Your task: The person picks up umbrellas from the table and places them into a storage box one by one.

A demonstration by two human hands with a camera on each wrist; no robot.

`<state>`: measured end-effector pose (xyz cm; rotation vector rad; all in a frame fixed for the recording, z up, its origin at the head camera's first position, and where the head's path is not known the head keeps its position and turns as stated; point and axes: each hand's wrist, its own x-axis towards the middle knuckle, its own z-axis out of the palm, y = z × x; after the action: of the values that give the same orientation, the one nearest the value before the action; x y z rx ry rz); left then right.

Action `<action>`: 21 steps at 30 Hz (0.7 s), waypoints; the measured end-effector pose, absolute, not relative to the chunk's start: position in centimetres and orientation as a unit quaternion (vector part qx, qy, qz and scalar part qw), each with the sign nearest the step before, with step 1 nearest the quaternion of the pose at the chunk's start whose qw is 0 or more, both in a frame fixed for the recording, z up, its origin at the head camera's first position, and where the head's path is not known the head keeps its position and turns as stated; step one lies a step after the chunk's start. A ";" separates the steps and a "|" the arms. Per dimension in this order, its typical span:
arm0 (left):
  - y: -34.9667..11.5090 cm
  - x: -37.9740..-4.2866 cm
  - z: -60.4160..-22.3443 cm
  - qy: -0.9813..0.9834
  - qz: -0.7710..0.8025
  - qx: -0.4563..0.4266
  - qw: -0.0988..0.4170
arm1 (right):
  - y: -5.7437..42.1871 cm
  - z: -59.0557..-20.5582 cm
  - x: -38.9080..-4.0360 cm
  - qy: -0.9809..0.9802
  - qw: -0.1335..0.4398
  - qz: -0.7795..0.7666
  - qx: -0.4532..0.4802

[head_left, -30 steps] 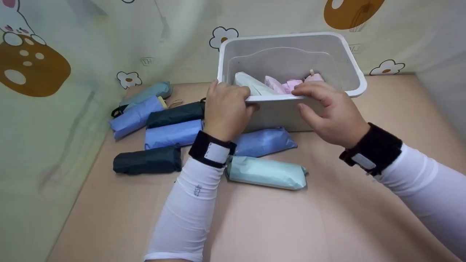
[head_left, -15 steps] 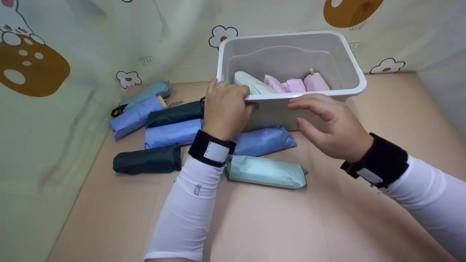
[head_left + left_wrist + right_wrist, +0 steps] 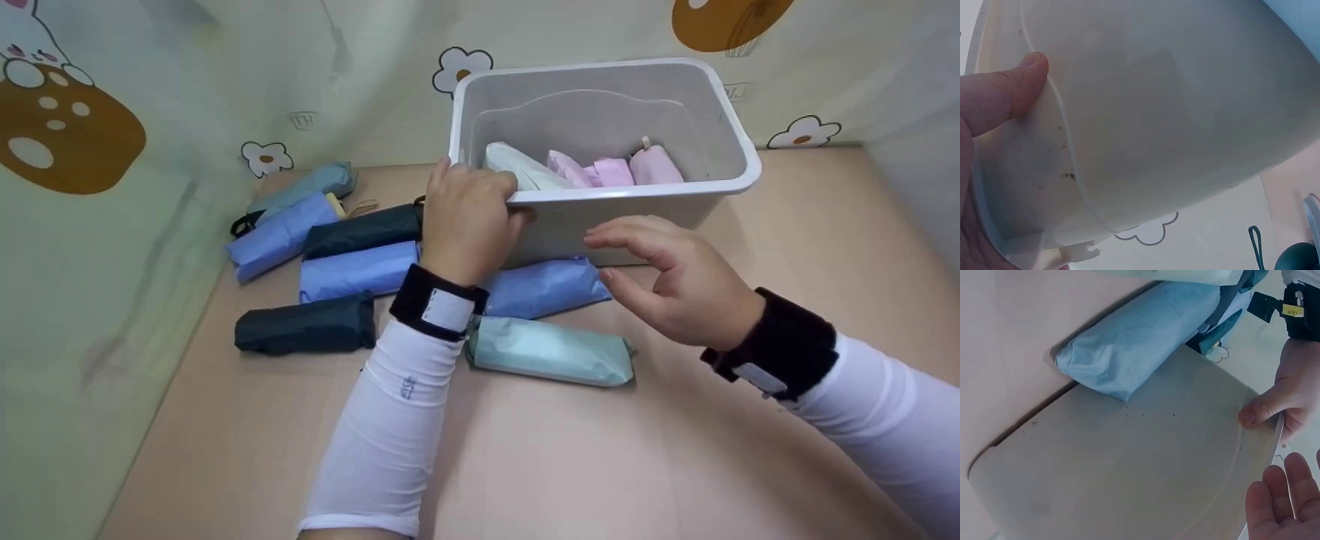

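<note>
White plastic makes up the bin (image 3: pixel 697 191) that stands on the pink desk (image 3: pixel 600 465), near the back wall. The left hand (image 3: pixel 469 225) grips the bin's front rim at the left corner, fingers curled over the edge and thumb on the outside wall. The right hand (image 3: pixel 675 281) hovers just in front of the bin, fingers loose and spread, holding nothing. Pink folded umbrellas (image 3: pixel 615 169) lie inside the bin. A blue umbrella (image 3: pixel 544 285) lies against its front wall, with a mint umbrella (image 3: pixel 551 352) just beside that.
</note>
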<state>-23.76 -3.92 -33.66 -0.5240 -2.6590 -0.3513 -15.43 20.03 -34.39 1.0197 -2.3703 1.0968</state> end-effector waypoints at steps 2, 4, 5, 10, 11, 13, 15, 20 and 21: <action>-3.9 -23.8 -33.6 -0.953 -0.126 -0.188 0.201 | 19.9 -34.6 -15.4 -0.833 0.165 0.383 0.363; -3.9 -23.8 -33.6 -0.953 -0.126 -0.188 0.200 | 19.9 -34.8 -15.3 -0.834 0.160 0.380 0.367; -3.9 -23.7 -33.7 -0.953 -0.126 -0.188 0.199 | 19.8 -34.9 -15.3 -0.834 0.157 0.377 0.370; -3.9 -23.7 -33.6 -0.955 -0.125 -0.185 0.195 | 19.5 -35.5 -15.1 -0.836 0.140 0.369 0.380; -3.9 -23.7 -33.6 -0.955 -0.124 -0.185 0.194 | 19.5 -35.7 -15.1 -0.837 0.136 0.367 0.382; -3.9 -23.7 -33.6 -0.956 -0.124 -0.184 0.193 | 19.4 -36.0 -15.0 -0.839 0.123 0.363 0.386; -3.9 -23.7 -33.6 -0.956 -0.125 -0.184 0.192 | 19.2 -36.4 -14.8 -0.843 0.107 0.354 0.391; -3.9 -23.7 -33.6 -0.955 -0.129 -0.185 0.193 | 18.7 -37.5 -14.3 -0.855 0.057 0.308 0.412; -3.9 -23.7 -33.6 -0.954 -0.129 -0.186 0.196 | 18.5 -37.7 -14.3 -0.858 0.044 0.297 0.416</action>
<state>-23.67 -3.87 -33.60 -0.5213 -2.6724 -0.3602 -14.27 18.52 -37.67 1.2721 -2.6239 0.9071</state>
